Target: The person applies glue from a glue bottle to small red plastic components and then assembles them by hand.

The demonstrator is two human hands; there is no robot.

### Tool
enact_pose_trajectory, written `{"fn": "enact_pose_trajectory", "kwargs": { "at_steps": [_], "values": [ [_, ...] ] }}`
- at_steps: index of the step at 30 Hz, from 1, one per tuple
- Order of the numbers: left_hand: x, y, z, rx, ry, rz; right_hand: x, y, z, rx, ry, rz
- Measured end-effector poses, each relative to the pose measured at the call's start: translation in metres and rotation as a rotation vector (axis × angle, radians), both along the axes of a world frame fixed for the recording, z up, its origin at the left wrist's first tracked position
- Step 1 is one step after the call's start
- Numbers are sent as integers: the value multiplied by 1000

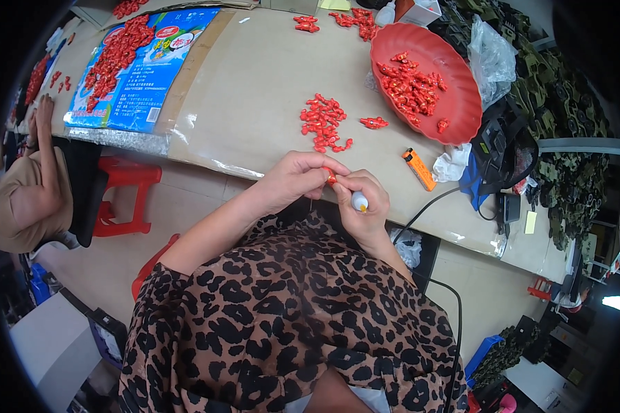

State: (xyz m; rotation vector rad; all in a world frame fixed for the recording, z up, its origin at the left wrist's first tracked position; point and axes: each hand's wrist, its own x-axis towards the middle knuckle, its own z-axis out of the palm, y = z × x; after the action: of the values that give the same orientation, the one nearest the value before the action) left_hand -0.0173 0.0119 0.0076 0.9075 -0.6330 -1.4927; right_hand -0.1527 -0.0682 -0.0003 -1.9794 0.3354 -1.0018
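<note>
At the table's near edge, my left hand (pixel 295 180) pinches a small glossy red piece (pixel 331 177) with gold marks between thumb and fingertips. My right hand (pixel 368 206) meets it there, its fingertips on the same piece. A small white tube (pixel 359 200) with a yellow tip is tucked in the curled right hand, its tip pointing down toward me. Just beyond my hands lies a loose cluster of small red pieces (pixel 322 122). A larger red figure (pixel 374 122), seemingly built of such pieces, lies right of the cluster.
A red scalloped dish (pixel 465 89) holds several red figures. Near it are an orange, black-ended object (pixel 419 170), crumpled white tissue (pixel 452 164) and a black bag (pixel 506 148). A blue printed sheet (pixel 141 89) bears heaped red pieces. Another person (pixel 31 196) sits far left by a red stool (pixel 124 196).
</note>
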Motion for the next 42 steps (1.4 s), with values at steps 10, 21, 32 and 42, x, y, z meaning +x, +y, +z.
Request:
{"fn": "enact_pose_trajectory", "kwargs": {
  "at_steps": [10, 21, 32, 42],
  "values": [
    [5, -4, -2, -7, -83, 3, 5, -6, -2, -79, -16, 6],
    [-4, 1, -2, -54, -73, 27, -2, 4, 4, -160, 7, -32],
    [0, 0, -6, -72, -83, 30, 5, 6, 10, -99, 45, -9],
    [-9, -2, -4, -95, -87, 55, -2, 8, 9, -94, 41, -40]
  ]
}}
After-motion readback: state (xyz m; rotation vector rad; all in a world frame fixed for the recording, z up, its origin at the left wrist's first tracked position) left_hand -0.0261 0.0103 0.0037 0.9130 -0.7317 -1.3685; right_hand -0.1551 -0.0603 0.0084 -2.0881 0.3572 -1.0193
